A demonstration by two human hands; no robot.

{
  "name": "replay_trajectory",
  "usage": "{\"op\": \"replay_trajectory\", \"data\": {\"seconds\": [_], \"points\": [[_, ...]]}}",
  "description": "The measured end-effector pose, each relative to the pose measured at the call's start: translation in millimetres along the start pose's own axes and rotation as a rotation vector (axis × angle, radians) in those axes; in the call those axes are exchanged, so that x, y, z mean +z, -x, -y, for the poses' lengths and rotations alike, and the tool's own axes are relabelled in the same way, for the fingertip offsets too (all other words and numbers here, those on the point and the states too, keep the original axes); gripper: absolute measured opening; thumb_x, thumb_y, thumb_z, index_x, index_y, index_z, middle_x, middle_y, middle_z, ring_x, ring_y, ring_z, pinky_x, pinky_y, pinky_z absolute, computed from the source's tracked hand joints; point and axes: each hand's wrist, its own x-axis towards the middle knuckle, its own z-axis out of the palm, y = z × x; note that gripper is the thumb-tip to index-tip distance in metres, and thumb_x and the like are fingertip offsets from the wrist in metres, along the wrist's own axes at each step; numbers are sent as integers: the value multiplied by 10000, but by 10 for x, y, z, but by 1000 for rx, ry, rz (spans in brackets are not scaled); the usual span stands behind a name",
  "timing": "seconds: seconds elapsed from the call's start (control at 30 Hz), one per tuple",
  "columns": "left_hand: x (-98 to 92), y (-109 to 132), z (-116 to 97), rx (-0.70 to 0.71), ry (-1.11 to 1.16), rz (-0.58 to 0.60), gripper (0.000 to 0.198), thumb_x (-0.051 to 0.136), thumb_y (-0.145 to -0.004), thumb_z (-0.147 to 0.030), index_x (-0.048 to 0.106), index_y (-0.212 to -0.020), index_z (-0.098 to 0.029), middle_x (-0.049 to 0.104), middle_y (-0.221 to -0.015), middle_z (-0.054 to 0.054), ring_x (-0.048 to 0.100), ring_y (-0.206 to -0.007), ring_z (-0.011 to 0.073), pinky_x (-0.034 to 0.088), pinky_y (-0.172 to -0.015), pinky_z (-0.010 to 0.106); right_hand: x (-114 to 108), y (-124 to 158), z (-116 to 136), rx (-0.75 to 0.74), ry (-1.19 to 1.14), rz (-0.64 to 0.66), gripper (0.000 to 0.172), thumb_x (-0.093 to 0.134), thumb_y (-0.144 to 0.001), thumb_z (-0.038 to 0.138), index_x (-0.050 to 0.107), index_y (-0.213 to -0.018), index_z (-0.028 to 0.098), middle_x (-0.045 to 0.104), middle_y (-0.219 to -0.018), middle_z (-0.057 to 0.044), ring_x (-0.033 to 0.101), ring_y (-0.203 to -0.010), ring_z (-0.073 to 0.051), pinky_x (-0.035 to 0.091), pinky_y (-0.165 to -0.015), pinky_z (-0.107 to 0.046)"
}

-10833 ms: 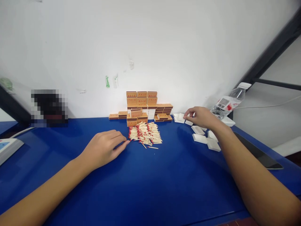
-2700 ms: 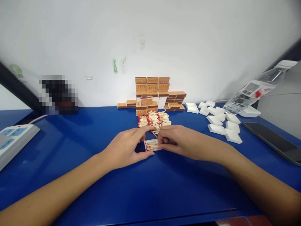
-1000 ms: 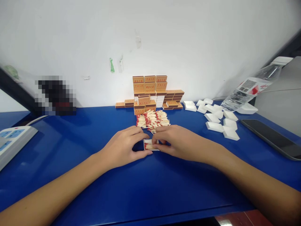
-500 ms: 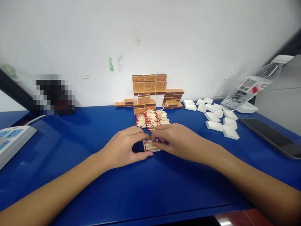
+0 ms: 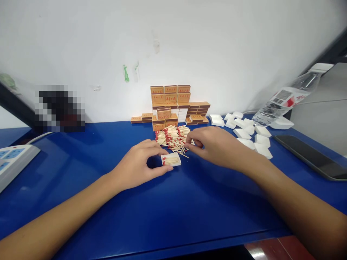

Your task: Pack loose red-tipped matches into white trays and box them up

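Matchbox tray (image 5: 176,155): held before the match heap (image 5: 173,137), part-filled with red-tipped matches (image 5: 170,161).
Left grip (image 5: 138,160): tray's sides pinched between thumb and fingers.
Stacked matchboxes (image 5: 170,98): set by the wall (image 5: 217,54), apparently done.
White trays (image 5: 242,133): left at the right, apparently unfilled.
Right grip (image 5: 217,146): curled at the heap's edge; whether a match is pinched cannot be told; half a second ago, held over the tray.

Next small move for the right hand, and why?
Probably pinch a few matches from the pile: the right hand is at its right edge, while the left hand has the tray between thumb and fingers, and bare white shows beside the few matches in it.
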Motion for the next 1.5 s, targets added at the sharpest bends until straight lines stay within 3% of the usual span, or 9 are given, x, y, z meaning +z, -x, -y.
{"op": "replay_trajectory", "data": {"seconds": [0.13,0.4,0.63,0.83,1.07,1.13,1.27,1.37,1.5], "points": [[4,10,-1,8,-5,21,315,781,-912,-440,772,-1126,-209,738,-1042,47,663,-971,215,548,-876,380,35,10,-33,5,-69,174,164,666,-949,310,657,-821,207,675,-799,-18,535,-687,-162,311,-633,-308],[16,13,-24,12,-14,16,317,784,-909,-424,781,-1130,-197,726,-1025,57,656,-952,220,547,-857,389,104,39,-23,-11,-159,276,188,576,-1020,283,624,-855,207,710,-902,-38,557,-735,-174,363,-677,-311],[21,4,-13,31,-55,28,304,793,-898,-423,792,-1098,-194,713,-979,54,651,-912,221,539,-845,397,34,43,80,-76,-239,135,180,557,-1045,286,587,-887,204,691,-907,-35,569,-762,-170,367,-675,-289],[20,3,-18,53,-48,37,273,788,-902,-404,792,-1071,-189,702,-933,52,639,-882,218,536,-807,381,155,60,295,-160,-291,176,173,553,-1068,271,585,-914,199,682,-952,-18,570,-769,-148,362,-693,-283],[25,22,-59,134,-3,-192,318,803,-900,-372,776,-1142,-167,730,-1004,74,671,-935,211,553,-843,360,14,-12,64,-91,-108,-83,276,505,-1056,284,563,-801,196,617,-797,-30,501,-689,-160,313,-643,-303],[37,25,-47,102,6,-130,307,809,-893,-385,784,-1120,-179,732,-990,67,672,-917,208,558,-827,360,-5,-25,-8,-41,-65,-98,228,533,-1029,283,598,-830,193,634,-813,-37,515,-692,-164,323,-648,-306],[51,21,-16,39,10,9,314,801,-895,-425,786,-1115,-202,734,-1000,61,673,-930,217,564,-852,384,29,-32,-52,16,-53,19,172,560,-984,252,639,-842,196,689,-863,-47,566,-719,-172,340,-649,-315],[43,17,-14,37,-2,27,321,791,-903,-428,778,-1132,-203,736,-1019,67,671,-950,225,563,-877,399,105,-33,-8,42,-76,54,147,595,-976,296,653,-884,197,715,-914,-55,604,-760,-181,355,-660,-316],[38,21,-20,52,-5,35,297,786,-910,-409,776,-1119,-198,738,-1027,66,667,-968,228,557,-892,403,250,-42,88,76,-17,-25,245,624,-980,416,617,-943,174,700,-986,-89,600,-791,-203,360,-657,-325]]}}
